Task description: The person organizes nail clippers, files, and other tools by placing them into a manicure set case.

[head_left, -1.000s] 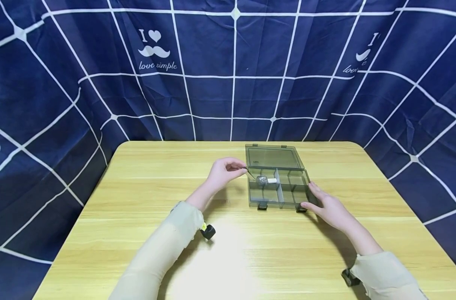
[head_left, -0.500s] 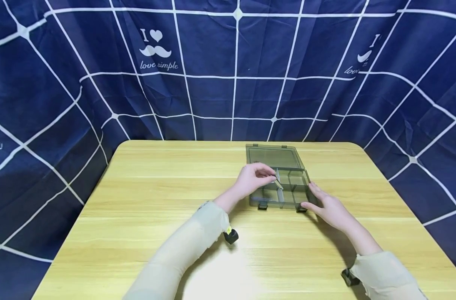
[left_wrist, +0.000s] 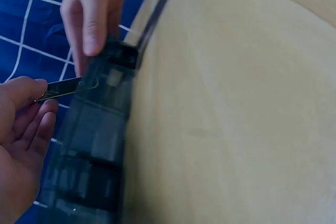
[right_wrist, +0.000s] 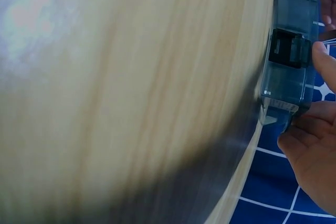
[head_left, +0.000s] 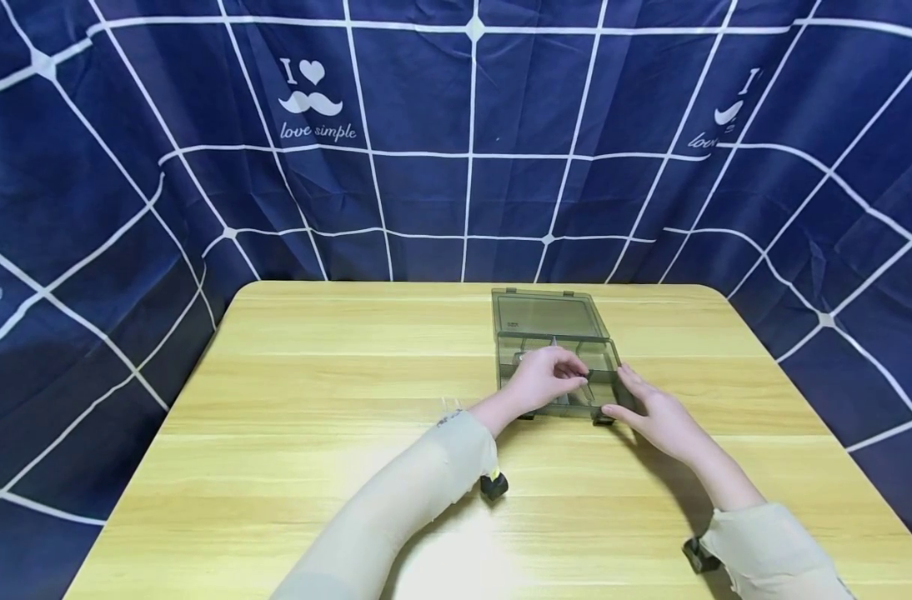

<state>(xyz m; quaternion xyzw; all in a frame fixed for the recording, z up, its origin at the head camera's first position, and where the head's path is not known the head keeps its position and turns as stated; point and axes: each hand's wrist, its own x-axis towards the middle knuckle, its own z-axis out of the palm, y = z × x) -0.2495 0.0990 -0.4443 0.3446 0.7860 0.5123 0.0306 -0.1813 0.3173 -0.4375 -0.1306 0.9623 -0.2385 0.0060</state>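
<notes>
A translucent grey compartment box point(head_left: 612, 352) lies on the table, its lid point(head_left: 549, 315) folded back behind it. My left hand point(head_left: 542, 379) is over the box's front part and pinches a slim, flat, dark strip point(left_wrist: 62, 87) with shiny edges between thumb and fingertips. In the head view the strip slants down into the front right compartment. My right hand point(head_left: 654, 417) rests at the box's right end, fingers point(right_wrist: 299, 137) along the side and thumb near the front latch point(right_wrist: 286, 48). My left hand hides much of the left compartments.
The wooden table point(head_left: 313, 350) carries the box near its back right. A blue curtain point(head_left: 411, 192) with white grid lines hangs behind and on both sides. Wrist cameras point(head_left: 493, 485) are strapped under the sleeves.
My left hand has moved right and toward the front with the strip, from the box's left edge to the front right compartment. My right hand and the box have stayed put.
</notes>
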